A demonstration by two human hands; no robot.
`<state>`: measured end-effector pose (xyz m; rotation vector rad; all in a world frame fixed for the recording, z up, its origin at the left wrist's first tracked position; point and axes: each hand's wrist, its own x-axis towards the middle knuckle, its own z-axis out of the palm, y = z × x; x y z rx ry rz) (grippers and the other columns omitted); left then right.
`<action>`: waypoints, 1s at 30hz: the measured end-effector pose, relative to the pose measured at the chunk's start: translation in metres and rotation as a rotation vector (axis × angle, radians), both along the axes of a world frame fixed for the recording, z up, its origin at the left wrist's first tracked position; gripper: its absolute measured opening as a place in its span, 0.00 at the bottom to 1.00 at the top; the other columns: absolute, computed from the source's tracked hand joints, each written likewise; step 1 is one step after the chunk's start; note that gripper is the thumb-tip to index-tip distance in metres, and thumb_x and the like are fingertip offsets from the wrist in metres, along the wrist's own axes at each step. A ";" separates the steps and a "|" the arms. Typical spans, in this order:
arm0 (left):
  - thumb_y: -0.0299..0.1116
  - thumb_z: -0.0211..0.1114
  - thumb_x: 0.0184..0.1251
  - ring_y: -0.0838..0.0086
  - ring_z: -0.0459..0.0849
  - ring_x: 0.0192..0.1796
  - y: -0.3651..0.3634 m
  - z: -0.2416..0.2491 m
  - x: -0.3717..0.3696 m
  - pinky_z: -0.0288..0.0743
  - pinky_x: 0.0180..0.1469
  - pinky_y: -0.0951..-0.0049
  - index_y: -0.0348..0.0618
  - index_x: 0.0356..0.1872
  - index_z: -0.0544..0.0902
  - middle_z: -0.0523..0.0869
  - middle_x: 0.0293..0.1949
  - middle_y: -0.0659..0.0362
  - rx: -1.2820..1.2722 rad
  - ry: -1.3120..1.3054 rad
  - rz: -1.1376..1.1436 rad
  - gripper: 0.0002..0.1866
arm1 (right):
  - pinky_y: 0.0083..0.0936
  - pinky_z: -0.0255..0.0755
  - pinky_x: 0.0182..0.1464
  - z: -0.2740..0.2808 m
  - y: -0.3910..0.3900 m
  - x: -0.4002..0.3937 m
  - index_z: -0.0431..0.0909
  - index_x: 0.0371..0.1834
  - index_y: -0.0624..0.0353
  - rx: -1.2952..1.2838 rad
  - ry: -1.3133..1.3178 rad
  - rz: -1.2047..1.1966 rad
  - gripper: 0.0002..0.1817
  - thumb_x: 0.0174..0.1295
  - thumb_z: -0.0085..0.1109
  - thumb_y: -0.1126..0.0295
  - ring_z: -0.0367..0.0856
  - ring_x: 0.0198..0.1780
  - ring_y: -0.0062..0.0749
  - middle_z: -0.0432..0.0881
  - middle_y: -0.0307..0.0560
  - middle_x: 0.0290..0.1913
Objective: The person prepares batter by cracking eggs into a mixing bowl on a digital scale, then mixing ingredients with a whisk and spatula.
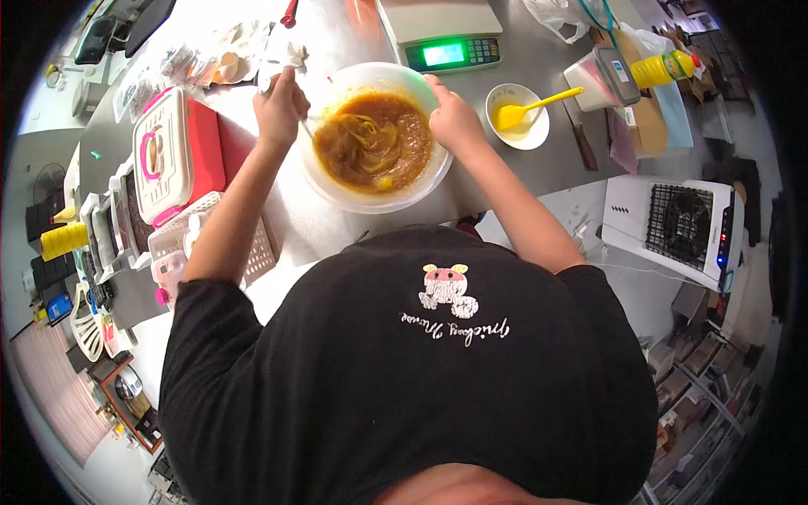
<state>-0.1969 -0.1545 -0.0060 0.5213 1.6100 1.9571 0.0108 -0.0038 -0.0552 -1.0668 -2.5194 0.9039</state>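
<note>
A large white mixing bowl (402, 202) stands on the metal table, holding a brown, lumpy batter (412, 156) with yellow streaks swirled through it. My left hand (282, 109) is closed around a metal-handled stirring tool (308, 129) at the bowl's left side. The tool's lower end is sunk in the batter, so its kind is hidden. At the upper right, my right hand (455, 120) grips the bowl's rim. To the right is a small white bowl (539, 139) with yellow liquid and a yellow spatula (511, 116) resting in it.
A digital scale (454, 52) sits behind the bowl. Eggshells (229, 66) lie at the back left, near a red-and-white storage box (164, 156) and a plastic basket (261, 244). On the right are a knife (583, 147), a lidded container (604, 77) and an oil bottle (661, 70).
</note>
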 end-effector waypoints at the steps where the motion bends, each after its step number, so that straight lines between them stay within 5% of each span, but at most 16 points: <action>1: 0.37 0.53 0.65 0.80 0.58 0.14 0.016 0.002 0.000 0.53 0.17 0.75 0.48 0.19 0.65 0.58 0.12 0.67 0.087 0.015 0.006 0.15 | 0.42 0.70 0.47 0.002 0.000 0.000 0.61 0.63 0.44 0.000 0.001 -0.003 0.31 0.51 0.40 0.74 0.76 0.45 0.52 0.77 0.57 0.43; 4: 0.40 0.54 0.65 0.78 0.57 0.13 0.057 -0.040 0.013 0.53 0.17 0.74 0.48 0.24 0.67 0.59 0.12 0.66 0.209 -0.092 0.223 0.13 | 0.41 0.69 0.46 0.009 -0.006 -0.001 0.62 0.63 0.45 -0.017 -0.030 -0.021 0.31 0.51 0.39 0.75 0.75 0.44 0.53 0.76 0.59 0.42; 7: 0.42 0.52 0.64 0.77 0.55 0.14 0.027 -0.035 0.052 0.50 0.17 0.73 0.51 0.20 0.64 0.57 0.12 0.66 0.061 -0.498 0.030 0.15 | 0.41 0.69 0.46 0.012 -0.002 -0.002 0.62 0.63 0.44 0.017 -0.075 -0.047 0.31 0.51 0.39 0.75 0.75 0.44 0.52 0.76 0.58 0.43; 10: 0.39 0.53 0.64 0.79 0.54 0.13 -0.007 -0.036 0.010 0.50 0.17 0.76 0.52 0.18 0.63 0.56 0.11 0.68 0.031 -0.357 -0.175 0.16 | 0.41 0.69 0.46 0.012 0.001 0.002 0.61 0.63 0.43 -0.024 -0.116 -0.033 0.31 0.51 0.39 0.76 0.75 0.45 0.52 0.76 0.58 0.44; 13: 0.37 0.51 0.66 0.79 0.59 0.12 0.018 0.009 -0.003 0.55 0.17 0.79 0.49 0.16 0.63 0.61 0.10 0.65 -0.063 0.088 -0.116 0.17 | 0.41 0.70 0.47 0.007 0.002 0.003 0.61 0.63 0.46 -0.016 -0.073 0.027 0.30 0.53 0.39 0.74 0.77 0.44 0.52 0.77 0.57 0.43; 14: 0.38 0.52 0.66 0.79 0.59 0.12 0.046 0.002 0.014 0.54 0.16 0.77 0.48 0.17 0.64 0.61 0.10 0.65 0.162 0.007 0.062 0.17 | 0.41 0.70 0.47 0.007 0.002 -0.001 0.61 0.63 0.46 0.006 -0.059 0.026 0.30 0.53 0.39 0.74 0.77 0.44 0.52 0.77 0.57 0.43; 17: 0.39 0.53 0.65 0.79 0.58 0.12 0.049 -0.040 0.037 0.53 0.15 0.77 0.49 0.17 0.64 0.61 0.11 0.65 0.310 -0.226 0.155 0.16 | 0.41 0.70 0.47 0.017 -0.003 -0.001 0.60 0.64 0.45 0.003 -0.103 0.009 0.30 0.53 0.39 0.74 0.77 0.45 0.52 0.77 0.57 0.43; 19: 0.39 0.54 0.65 0.79 0.58 0.12 0.028 -0.035 0.045 0.52 0.14 0.77 0.50 0.17 0.63 0.61 0.11 0.67 0.089 -0.362 -0.170 0.16 | 0.41 0.70 0.47 0.019 0.002 0.000 0.60 0.64 0.45 -0.015 -0.159 -0.002 0.30 0.53 0.39 0.74 0.76 0.45 0.51 0.77 0.57 0.44; 24: 0.41 0.54 0.65 0.79 0.60 0.13 0.049 -0.012 -0.003 0.54 0.15 0.77 0.49 0.16 0.65 0.63 0.10 0.66 -0.055 0.127 -0.146 0.18 | 0.42 0.70 0.47 0.004 0.005 -0.003 0.61 0.62 0.44 -0.014 -0.030 0.059 0.31 0.50 0.38 0.76 0.75 0.45 0.54 0.76 0.59 0.44; 26: 0.37 0.54 0.64 0.82 0.60 0.12 0.068 -0.034 0.013 0.53 0.15 0.78 0.49 0.17 0.67 0.64 0.11 0.67 0.275 -0.123 0.243 0.15 | 0.42 0.69 0.47 0.010 0.000 -0.004 0.61 0.62 0.44 -0.026 -0.053 0.026 0.31 0.50 0.38 0.76 0.75 0.46 0.54 0.76 0.60 0.44; 27: 0.38 0.55 0.63 0.79 0.59 0.12 0.068 -0.057 0.025 0.53 0.15 0.77 0.49 0.18 0.67 0.64 0.12 0.66 0.238 -0.263 0.257 0.15 | 0.42 0.69 0.47 0.014 -0.001 -0.005 0.61 0.62 0.44 -0.035 -0.083 -0.002 0.31 0.50 0.38 0.76 0.75 0.46 0.54 0.76 0.60 0.44; 28: 0.39 0.55 0.63 0.78 0.59 0.13 0.051 -0.058 0.040 0.54 0.15 0.76 0.48 0.19 0.67 0.64 0.13 0.65 0.200 -0.421 -0.015 0.14 | 0.42 0.69 0.47 0.018 0.000 -0.004 0.61 0.62 0.44 -0.038 -0.084 0.000 0.31 0.50 0.38 0.76 0.75 0.46 0.54 0.76 0.60 0.44; 30: 0.38 0.55 0.63 0.79 0.59 0.13 0.024 -0.051 0.032 0.54 0.15 0.77 0.49 0.17 0.66 0.64 0.12 0.65 0.041 -0.521 -0.216 0.15 | 0.41 0.70 0.48 0.022 0.004 -0.002 0.60 0.63 0.47 -0.046 -0.211 0.058 0.29 0.54 0.36 0.73 0.76 0.47 0.50 0.76 0.55 0.47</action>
